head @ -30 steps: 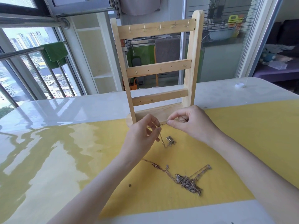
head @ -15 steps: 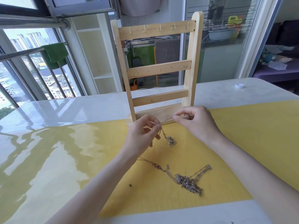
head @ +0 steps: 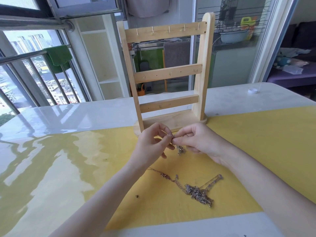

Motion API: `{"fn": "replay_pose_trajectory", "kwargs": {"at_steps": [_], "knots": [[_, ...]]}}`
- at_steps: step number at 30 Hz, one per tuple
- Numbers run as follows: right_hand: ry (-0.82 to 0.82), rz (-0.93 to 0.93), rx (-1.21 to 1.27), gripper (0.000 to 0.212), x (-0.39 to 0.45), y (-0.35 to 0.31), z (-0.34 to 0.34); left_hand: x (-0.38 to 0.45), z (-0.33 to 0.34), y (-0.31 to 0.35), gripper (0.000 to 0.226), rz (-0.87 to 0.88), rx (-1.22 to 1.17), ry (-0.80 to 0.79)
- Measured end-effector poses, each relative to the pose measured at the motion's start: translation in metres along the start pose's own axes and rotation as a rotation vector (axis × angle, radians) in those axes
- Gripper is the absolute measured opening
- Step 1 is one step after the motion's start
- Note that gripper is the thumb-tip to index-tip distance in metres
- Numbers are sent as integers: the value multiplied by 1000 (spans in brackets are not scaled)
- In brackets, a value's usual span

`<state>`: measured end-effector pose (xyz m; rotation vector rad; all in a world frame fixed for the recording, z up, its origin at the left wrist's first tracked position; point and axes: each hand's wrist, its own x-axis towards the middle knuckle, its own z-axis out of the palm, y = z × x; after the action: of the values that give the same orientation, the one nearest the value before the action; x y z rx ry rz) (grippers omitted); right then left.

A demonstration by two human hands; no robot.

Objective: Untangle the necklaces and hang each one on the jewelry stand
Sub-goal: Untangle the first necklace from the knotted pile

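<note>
A wooden jewelry stand with three hook bars stands upright at the table's middle; nothing hangs on its hooks. Just in front of its base, my left hand and my right hand pinch a thin metal necklace between fingertips that nearly touch. Its bunched end dangles below them, just above the mat. A tangled heap of more necklaces lies on the yellow mat nearer to me, with chain strands trailing left and up-right.
The yellow mat covers a glossy white table. A small white cap sits at the far right. A tiny dark bit lies on the mat. Window railings with a green cloth are at left.
My hands have come together: the right hand moved left toward the left hand, so the stretched length of chain between them is gone. The heap on the mat has not moved.
</note>
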<state>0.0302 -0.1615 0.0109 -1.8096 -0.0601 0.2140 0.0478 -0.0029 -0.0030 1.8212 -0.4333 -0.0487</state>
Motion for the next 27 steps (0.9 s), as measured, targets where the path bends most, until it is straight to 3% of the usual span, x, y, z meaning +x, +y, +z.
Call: {"fn": "replay_pose_trajectory", "kwargs": {"at_steps": [7,13,16,19,24,27], "knots": [[80,20,-12,5,2,0,-12,5,-9,-9,18,145,308,97],[-127,77,103,12,2,2,-18,5,-5,-11,15,169,325,137],[-233,90,64,13,0,2,-18,4,-5,-8,13,155,240,120],[-296,59,49,10,-2,-1,-17,1,-4,-3,10,33,50,62],[-309,2,-41,19,-4,-6,-15,-1,-3,4,11,-165,-253,-3],[-230,-12,-98,27,-5,-7,-15,-1,-5,6,20,-255,-328,-36]]}}
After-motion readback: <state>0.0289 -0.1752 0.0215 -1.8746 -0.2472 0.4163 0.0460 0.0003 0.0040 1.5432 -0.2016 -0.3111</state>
